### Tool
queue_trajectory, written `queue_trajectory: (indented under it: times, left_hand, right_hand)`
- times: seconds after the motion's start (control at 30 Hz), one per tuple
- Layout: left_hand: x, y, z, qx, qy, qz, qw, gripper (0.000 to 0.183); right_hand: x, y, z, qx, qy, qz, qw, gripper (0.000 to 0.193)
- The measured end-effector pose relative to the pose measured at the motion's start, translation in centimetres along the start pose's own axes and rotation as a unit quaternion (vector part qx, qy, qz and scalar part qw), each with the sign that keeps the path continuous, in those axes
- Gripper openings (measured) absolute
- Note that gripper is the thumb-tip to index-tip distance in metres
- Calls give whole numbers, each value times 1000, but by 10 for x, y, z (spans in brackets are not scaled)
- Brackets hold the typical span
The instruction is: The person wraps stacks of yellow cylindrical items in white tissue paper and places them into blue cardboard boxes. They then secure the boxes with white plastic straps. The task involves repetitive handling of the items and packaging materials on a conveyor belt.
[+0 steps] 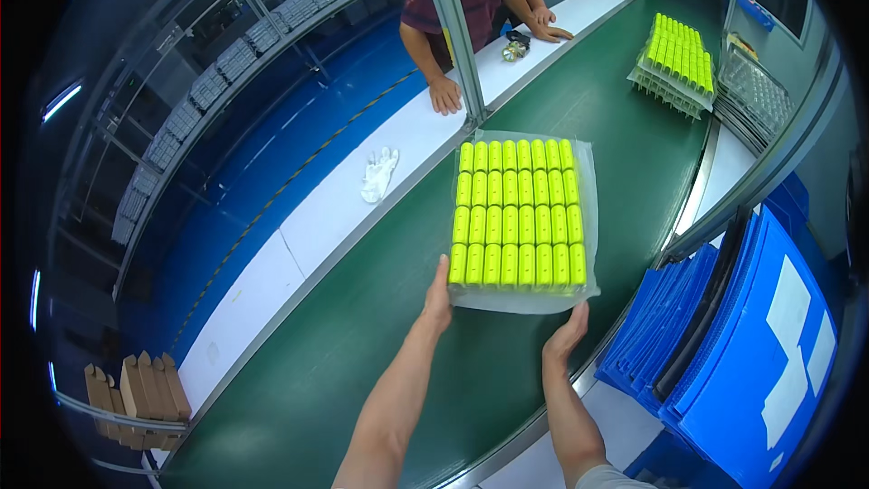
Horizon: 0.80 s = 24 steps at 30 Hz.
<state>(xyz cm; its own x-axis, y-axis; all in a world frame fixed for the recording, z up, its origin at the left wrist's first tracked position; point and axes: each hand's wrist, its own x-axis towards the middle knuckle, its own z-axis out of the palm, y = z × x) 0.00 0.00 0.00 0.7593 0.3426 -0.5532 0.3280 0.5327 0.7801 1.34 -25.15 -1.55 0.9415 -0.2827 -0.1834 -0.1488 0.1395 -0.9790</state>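
Observation:
Both my arms reach forward over a green conveyor belt (362, 335). Between my hands is a clear plastic tray (518, 292) filled with rows of bright yellow-green, rounded oblong pieces (517, 213). A translucent whitish sheet (587, 208) sticks out past the tray's right and near edges. My left hand (438, 299) grips the near left corner, its thumb up along the side. At the near right corner, my right hand (568, 330) holds the tray, some fingers hidden beneath it. Whether the tray touches the belt, I cannot tell.
Farther along the belt stands a stack of trays (672, 63) with similar pieces. Blue plastic sheets (751, 335) are stacked at my right. A white glove (379, 174) lies on the white ledge (330, 217). Two people stand beyond it, one hand (444, 95) resting there. Cardboard pieces (149, 394) stand lower left.

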Motion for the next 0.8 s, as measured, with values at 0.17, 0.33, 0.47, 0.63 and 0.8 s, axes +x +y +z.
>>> queue_trajectory:
  times: [0.17,0.33,0.47,0.63,0.8]
  left_hand:
    - [-99,-8,-85,-15,9,0,1000,71]
    - [-306,-83,-158,-102,121,-32,987,68]
    - [-473,-163,-180,-187,214,-29,958,63]
    - [-617,-286,-197,-236,244,35,940,59]
    - [-729,-374,-181,-246,286,47,925,57]
  right_hand:
    - [-92,11,-56,-43,-153,34,987,45]
    - [-212,-13,-145,-132,-318,134,929,43]
    - [-291,-33,-207,-188,-429,95,878,40]
    - [-365,-11,-284,-230,-523,64,818,42]
    - [-420,8,-371,-242,-547,120,793,43]
